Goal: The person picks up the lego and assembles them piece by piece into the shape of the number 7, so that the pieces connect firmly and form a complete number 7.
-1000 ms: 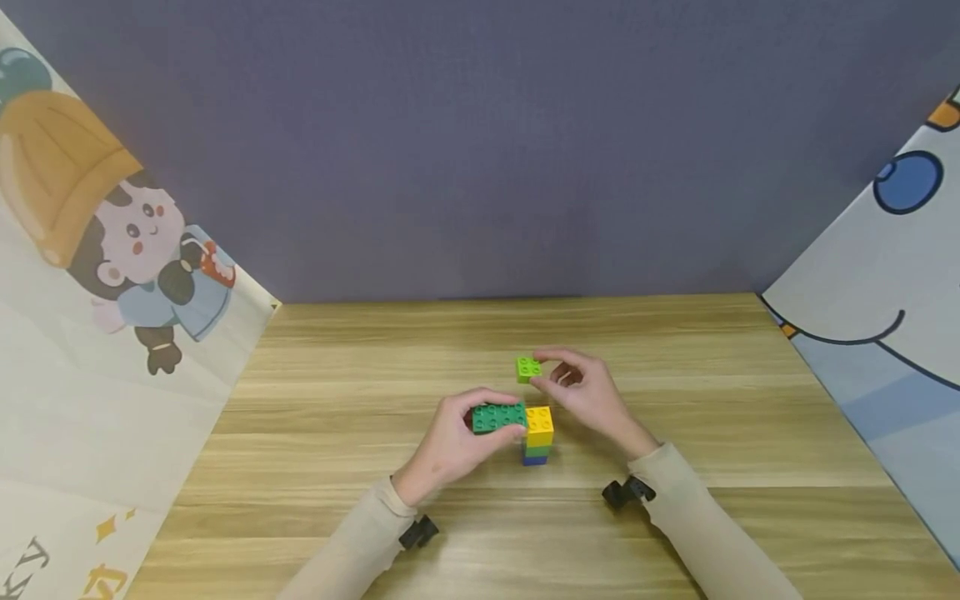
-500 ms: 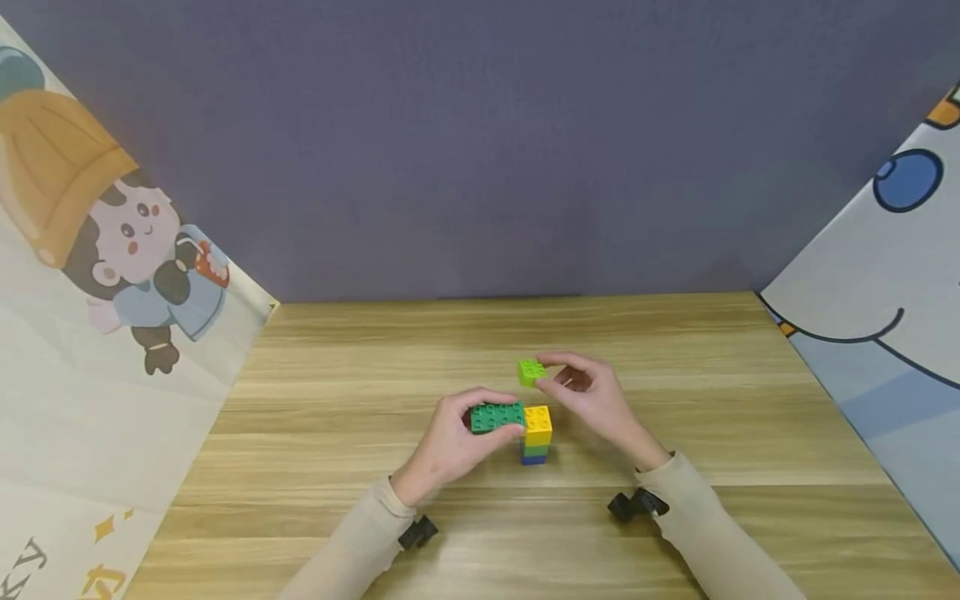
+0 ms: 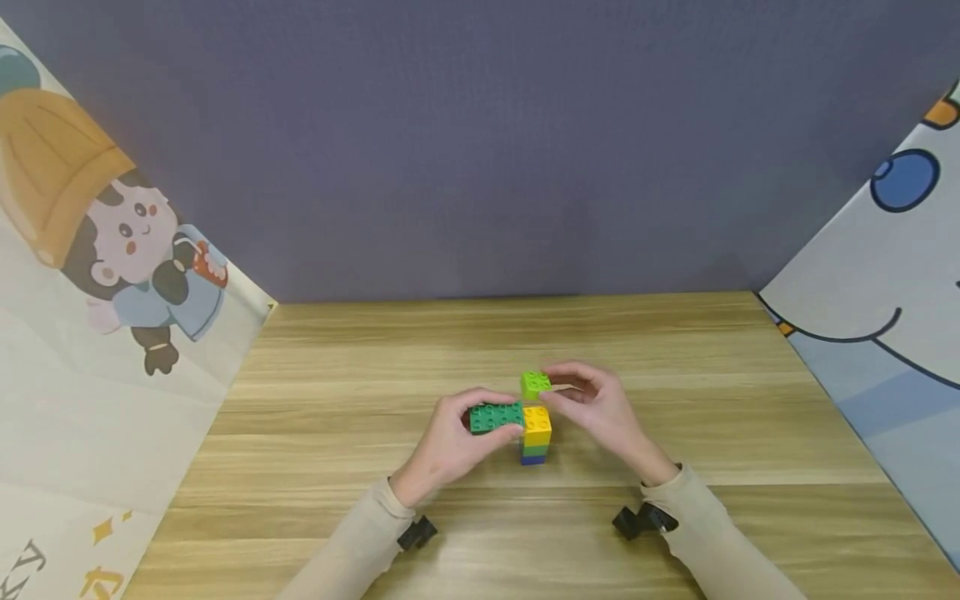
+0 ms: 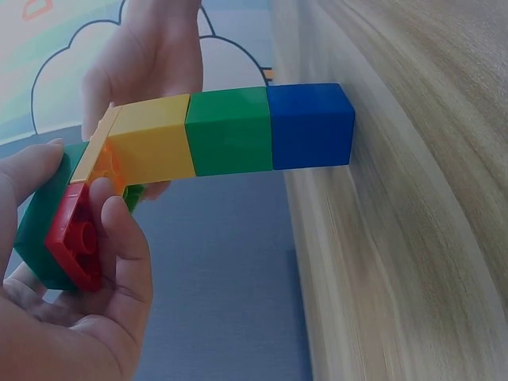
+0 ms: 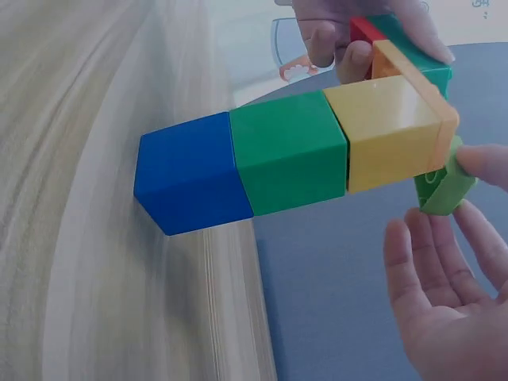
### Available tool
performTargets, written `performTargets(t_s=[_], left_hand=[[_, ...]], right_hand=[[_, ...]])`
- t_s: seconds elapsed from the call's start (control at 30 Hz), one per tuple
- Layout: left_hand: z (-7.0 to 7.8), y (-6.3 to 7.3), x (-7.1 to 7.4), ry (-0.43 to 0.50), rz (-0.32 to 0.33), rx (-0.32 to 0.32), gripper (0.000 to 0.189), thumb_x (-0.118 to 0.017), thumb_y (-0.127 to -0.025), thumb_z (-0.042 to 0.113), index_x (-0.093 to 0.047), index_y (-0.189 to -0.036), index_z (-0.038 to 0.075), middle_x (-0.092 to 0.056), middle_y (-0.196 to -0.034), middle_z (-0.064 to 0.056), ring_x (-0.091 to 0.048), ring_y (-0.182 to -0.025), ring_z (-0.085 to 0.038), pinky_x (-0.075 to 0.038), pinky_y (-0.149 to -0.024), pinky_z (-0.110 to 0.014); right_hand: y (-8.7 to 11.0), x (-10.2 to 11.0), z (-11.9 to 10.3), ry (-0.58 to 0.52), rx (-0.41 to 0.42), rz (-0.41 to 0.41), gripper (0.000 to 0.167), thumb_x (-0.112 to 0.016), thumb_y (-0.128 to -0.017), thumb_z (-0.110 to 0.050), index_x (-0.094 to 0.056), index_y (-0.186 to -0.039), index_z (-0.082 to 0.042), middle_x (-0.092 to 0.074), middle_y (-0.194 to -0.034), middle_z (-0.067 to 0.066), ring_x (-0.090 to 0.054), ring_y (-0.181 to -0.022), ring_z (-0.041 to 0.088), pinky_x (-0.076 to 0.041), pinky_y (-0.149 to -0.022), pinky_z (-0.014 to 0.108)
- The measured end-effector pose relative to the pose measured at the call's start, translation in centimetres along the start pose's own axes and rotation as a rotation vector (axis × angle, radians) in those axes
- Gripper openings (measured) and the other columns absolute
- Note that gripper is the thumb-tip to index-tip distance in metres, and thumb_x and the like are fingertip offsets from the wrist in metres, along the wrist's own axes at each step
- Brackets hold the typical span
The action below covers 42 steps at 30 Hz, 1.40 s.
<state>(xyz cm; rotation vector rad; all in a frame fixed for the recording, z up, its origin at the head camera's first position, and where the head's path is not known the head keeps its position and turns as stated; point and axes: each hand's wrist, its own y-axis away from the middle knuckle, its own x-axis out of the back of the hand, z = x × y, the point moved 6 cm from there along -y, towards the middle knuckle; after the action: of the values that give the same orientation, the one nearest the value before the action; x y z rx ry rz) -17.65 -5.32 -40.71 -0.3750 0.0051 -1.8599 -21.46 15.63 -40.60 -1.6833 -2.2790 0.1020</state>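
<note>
A tower of stacked toy bricks stands on the table: a blue brick (image 4: 311,127) at the bottom, a green brick (image 4: 228,131) above it, then a yellow brick (image 4: 151,136). A thin orange piece (image 5: 413,91) caps the tower. My left hand (image 3: 453,442) grips a long dark green brick (image 3: 495,417) at the tower's upper left, and a red brick (image 4: 73,238) lies under it. My right hand (image 3: 600,408) pinches a small lime green brick (image 3: 535,383) between thumb and fingertips, just behind the tower top. In the right wrist view the lime brick appears close beside the orange piece; contact is unclear.
The wooden table (image 3: 360,350) runs back to a grey-blue panel (image 3: 480,150). Printed cartoon panels (image 3: 885,275) close off both sides. A small black wrist device (image 3: 417,533) sits on the left sleeve, with another black device (image 3: 643,521) on the right.
My right hand has brought the lime green brick nearer to me and slightly right, closer to the tower, tilting it on the way. The left hand and tower have stayed nearly still.
</note>
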Motion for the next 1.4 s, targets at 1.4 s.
performTargets(t_s=[1.4], left_hand=[[-0.1, -0.2, -0.2, 0.046, -0.002, -0.006, 0.034, -0.087, -0.09, 0.014, -0.078, -0.123, 0.012, -0.078, -0.12, -0.006, -0.071, -0.09, -0.01, -0.062, -0.075, -0.025]], right_hand=[[1.9, -0.9, -0.6, -0.014, 0.23, -0.109, 0.03, -0.077, -0.085, 0.015, -0.069, -0.112, 0.006, -0.076, -0.121, 0.0, -0.07, -0.107, 0.007, -0.061, -0.089, 0.027]])
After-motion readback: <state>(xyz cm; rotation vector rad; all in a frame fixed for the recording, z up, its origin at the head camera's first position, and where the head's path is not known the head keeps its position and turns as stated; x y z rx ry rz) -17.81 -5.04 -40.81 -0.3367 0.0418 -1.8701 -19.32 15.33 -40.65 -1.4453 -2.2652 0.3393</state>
